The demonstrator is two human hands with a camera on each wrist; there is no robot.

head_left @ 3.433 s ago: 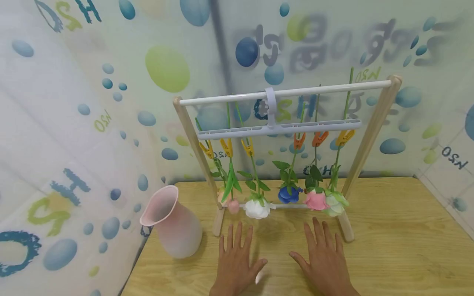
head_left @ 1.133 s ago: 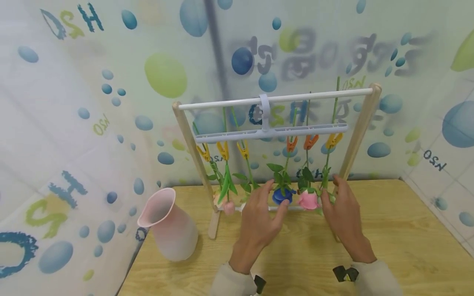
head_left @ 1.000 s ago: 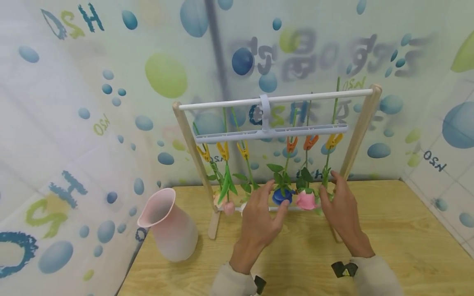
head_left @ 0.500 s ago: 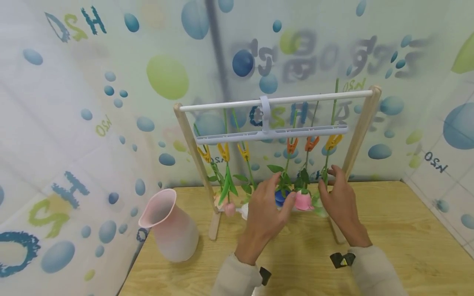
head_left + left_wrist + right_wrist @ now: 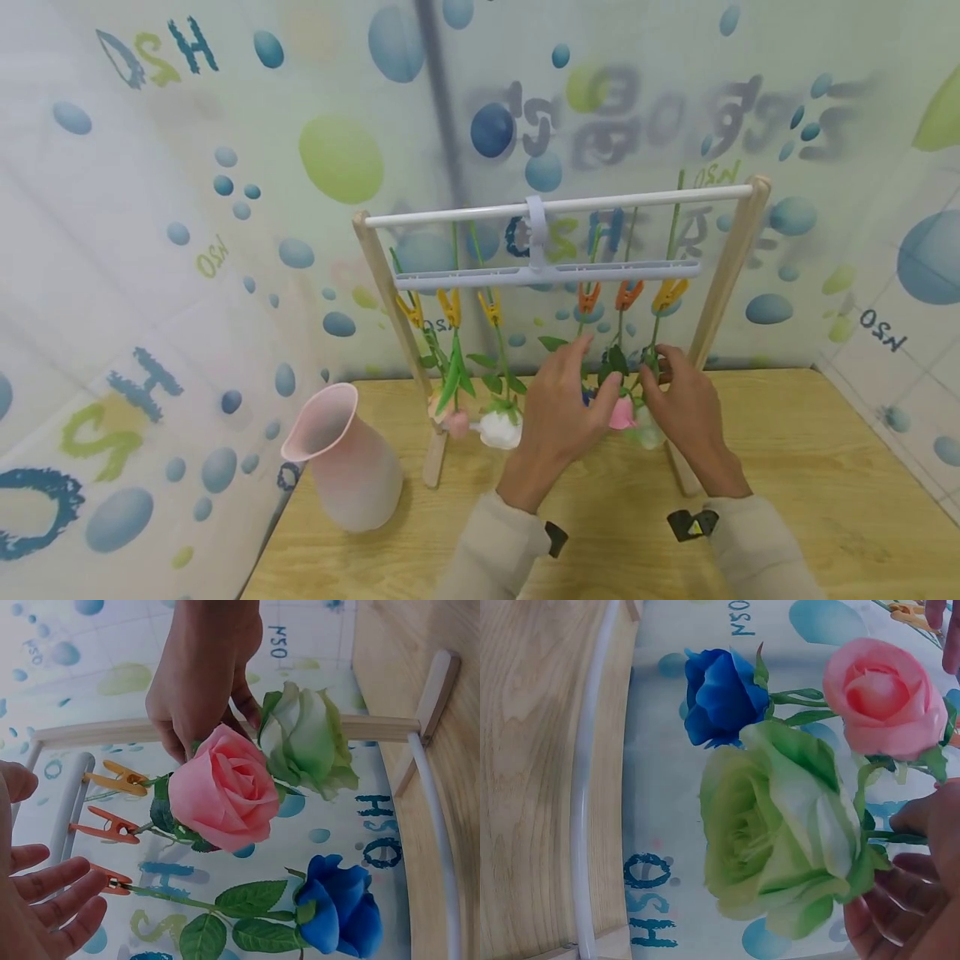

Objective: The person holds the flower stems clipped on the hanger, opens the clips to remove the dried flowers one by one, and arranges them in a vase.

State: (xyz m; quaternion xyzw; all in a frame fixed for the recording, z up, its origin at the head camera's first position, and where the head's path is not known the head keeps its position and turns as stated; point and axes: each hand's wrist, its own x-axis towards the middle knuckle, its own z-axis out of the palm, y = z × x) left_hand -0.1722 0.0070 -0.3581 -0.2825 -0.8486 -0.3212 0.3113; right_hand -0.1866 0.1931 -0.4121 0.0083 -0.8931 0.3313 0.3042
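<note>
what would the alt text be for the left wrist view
A pink rose hangs head-down at the centre, with the right hand pinching the stem just above its bloom. A green-white rose hangs beside it and a blue rose below in the frame; the left hand, fingers relaxed, reaches toward the orange clothespins.

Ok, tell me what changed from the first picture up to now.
Both hands rose off the table to the hanging flowers. The left hand is now up by the pink rose and blue rose, fingers open. The right hand pinches the green rose by its stem. The pink vase and rack stayed put.
</note>
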